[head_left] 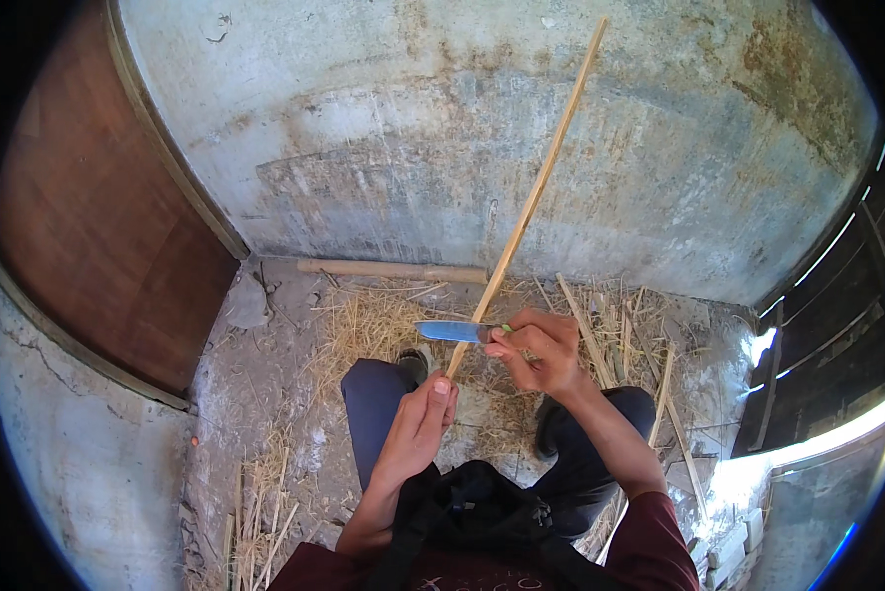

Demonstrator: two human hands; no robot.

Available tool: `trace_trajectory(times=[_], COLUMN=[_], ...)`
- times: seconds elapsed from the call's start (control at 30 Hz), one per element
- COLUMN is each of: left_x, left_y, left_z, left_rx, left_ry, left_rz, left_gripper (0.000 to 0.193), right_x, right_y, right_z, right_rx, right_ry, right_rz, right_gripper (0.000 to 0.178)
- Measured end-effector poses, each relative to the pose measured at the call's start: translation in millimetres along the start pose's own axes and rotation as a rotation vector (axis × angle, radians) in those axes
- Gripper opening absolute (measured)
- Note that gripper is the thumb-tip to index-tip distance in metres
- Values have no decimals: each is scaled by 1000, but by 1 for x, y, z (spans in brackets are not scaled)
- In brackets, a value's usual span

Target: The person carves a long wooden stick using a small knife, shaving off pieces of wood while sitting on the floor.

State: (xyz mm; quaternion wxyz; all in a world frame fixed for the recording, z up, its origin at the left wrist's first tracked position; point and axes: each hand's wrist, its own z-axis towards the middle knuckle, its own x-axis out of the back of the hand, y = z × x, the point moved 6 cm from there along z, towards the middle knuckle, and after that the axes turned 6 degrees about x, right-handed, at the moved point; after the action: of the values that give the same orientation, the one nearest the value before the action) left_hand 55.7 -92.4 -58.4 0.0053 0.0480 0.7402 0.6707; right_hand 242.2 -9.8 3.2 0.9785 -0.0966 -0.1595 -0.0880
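Observation:
A long, thin bamboo strip (pixel 529 212) slants away from me, its far end up in front of the wall. Near its lower end, my left hand (pixel 423 426) is closed around it, thumb along the top. My right hand (pixel 541 350) grips a knife (pixel 452 331) by its handle, which the fingers mostly hide. The broad blade points left and lies across the strip just beyond my left hand. Whether the edge bites into the bamboo, I cannot tell.
Pale shavings (pixel 363 325) litter the floor around my feet. A bamboo pole (pixel 393 270) lies along the base of the stained wall (pixel 383 167). Loose strips (pixel 664 394) lie to the right, more sticks (pixel 260 522) at lower left. A brown door (pixel 107 217) stands left; dark slats (pixel 826 335) close the right side.

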Motion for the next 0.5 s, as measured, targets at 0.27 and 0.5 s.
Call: trace_trajectory(times=[0.27, 0.5], left_x=[0, 4], left_y=[15, 2], left_z=[-7, -8], left_rx=[-130, -147], left_ry=[171, 222], left_rz=[351, 400], left_gripper=[40, 34], right_x=[10, 27], right_y=[14, 36], right_z=[4, 8], right_rx=[-77, -181], right_ry=[11, 85], right_rz=[-67, -68], right_gripper=[19, 22])
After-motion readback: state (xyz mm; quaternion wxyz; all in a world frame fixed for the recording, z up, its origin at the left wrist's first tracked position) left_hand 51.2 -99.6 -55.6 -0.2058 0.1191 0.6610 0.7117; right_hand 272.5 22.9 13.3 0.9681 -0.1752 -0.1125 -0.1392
